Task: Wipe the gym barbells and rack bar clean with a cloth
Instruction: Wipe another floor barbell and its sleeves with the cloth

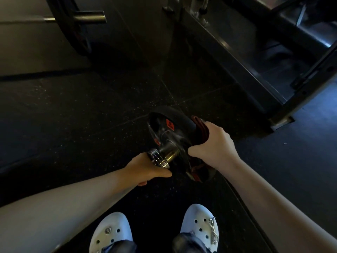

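In the centre of the frame, a barbell sleeve points toward the camera, with a black plate on it above the dark floor. The left hand curls round the sleeve's ringed end from below. The right hand grips a dark red cloth against the plate's right rim. A second barbell lies upper left, and the rack runs along the upper right. White clogs show at the bottom.

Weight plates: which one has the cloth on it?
The near plate with red labels; the right hand holds the cloth on its rim. The far plate, top left, is untouched.
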